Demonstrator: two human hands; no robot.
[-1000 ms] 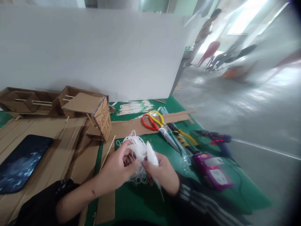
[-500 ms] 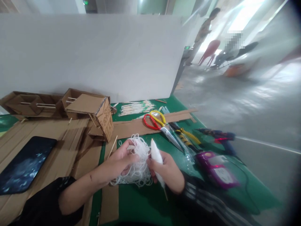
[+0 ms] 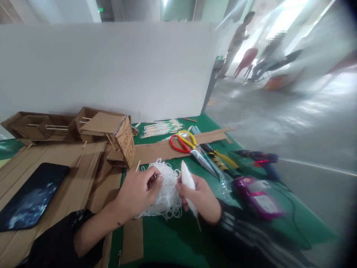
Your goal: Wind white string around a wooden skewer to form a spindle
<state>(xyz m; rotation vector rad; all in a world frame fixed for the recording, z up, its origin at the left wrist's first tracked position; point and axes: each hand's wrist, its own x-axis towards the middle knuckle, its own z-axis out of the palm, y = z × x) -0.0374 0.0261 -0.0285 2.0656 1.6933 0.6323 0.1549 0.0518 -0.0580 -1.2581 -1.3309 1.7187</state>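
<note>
A loose, tangled heap of white string [image 3: 169, 201] lies on the green tabletop between my hands. My left hand [image 3: 139, 190] is over its left side, thumb and forefinger pinched together on a strand of the string. In my right hand [image 3: 202, 195], just right of the heap, is a stick wound with white string [image 3: 188, 180], thick in the middle and tapering at both ends. It is held tilted, its bare tip pointing up and its thin lower end showing below my hand. My right fingertips are partly hidden behind it.
Beyond the heap lie scissors [image 3: 195, 152], yellow-and-black pliers [image 3: 220, 160] and thin sticks [image 3: 161, 127]. A purple device [image 3: 258, 199] and a drill-like tool [image 3: 259, 160] are at right. Cardboard structure [image 3: 108, 126] and dark phone [image 3: 33, 197] are left. Two people are in the background.
My left hand has turned, back now upward, and its thumb and forefinger have come together in a pinch. My right hand still holds the wound stick, almost in place.
</note>
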